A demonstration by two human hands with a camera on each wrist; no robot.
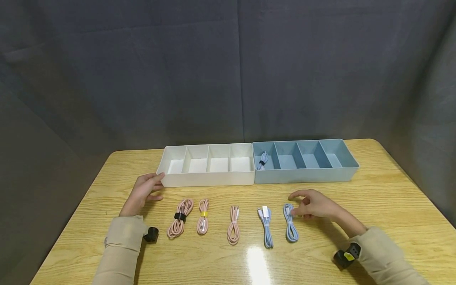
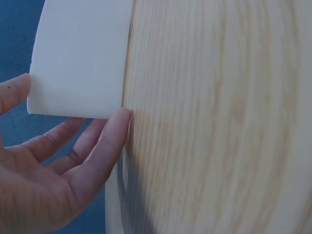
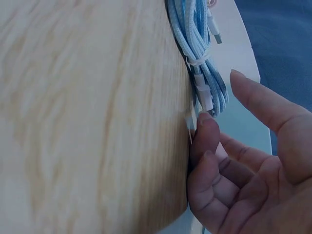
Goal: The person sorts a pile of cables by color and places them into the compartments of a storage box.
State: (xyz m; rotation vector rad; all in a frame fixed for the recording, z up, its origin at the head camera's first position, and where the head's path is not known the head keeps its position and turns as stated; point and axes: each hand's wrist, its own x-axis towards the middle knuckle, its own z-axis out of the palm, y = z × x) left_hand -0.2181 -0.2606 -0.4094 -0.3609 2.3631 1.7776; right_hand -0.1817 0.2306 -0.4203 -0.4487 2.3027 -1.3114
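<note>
My left hand [image 1: 145, 189] touches the left end of a white divided box [image 1: 210, 179], its fingers spread around the front corner. In the left wrist view, fingertips [image 2: 116, 124] lie right at the box's edge. My right hand [image 1: 315, 205] is over the right-hand coiled light-blue cable [image 1: 292, 232], with the index finger stretched out and the thumb at the cable's upper end. A gap shows between index finger and thumb. The right wrist view shows a fingertip at the cable's white connector [image 3: 204, 97] and a white tie around the coil.
A blue divided box [image 1: 303, 175] adjoins the white one, with a tied blue cable [image 1: 263, 160] in its leftmost compartment. Another blue cable [image 1: 267, 233] and pink cables with a black strap [image 1: 180, 216], a yellow strap [image 1: 204, 213] and a white connector [image 1: 237, 213] lie on the wooden table [image 1: 199, 261].
</note>
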